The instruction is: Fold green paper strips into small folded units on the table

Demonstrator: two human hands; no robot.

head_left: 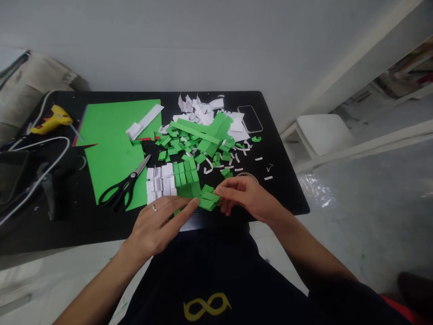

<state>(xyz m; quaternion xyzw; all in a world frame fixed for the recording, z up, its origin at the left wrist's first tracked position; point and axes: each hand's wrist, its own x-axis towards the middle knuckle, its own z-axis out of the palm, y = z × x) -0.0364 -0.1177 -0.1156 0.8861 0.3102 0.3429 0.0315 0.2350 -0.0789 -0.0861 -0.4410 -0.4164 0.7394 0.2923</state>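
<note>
At the table's front edge, my right hand (248, 197) pinches a small cluster of folded green paper pieces (209, 198) between thumb and fingers. My left hand (162, 225), with a ring on one finger, lies with fingers stretched out over the near edge of a paper panel; a fingertip touches the left side of the green cluster. The panel carries rows of folded white paper tabs (160, 178) on its left and green paper tabs (186, 171) on its right. My left hand hides part of its near edge.
Black-handled scissors (126, 184) lie on green paper sheets (111, 158) to the left, with a yellow glue gun (54, 119) beyond. Green paper scraps (179, 142) and white offcuts (203, 108) pile up behind the panel. A phone (250, 118) lies back right. A white stool (323, 131) stands beside the table.
</note>
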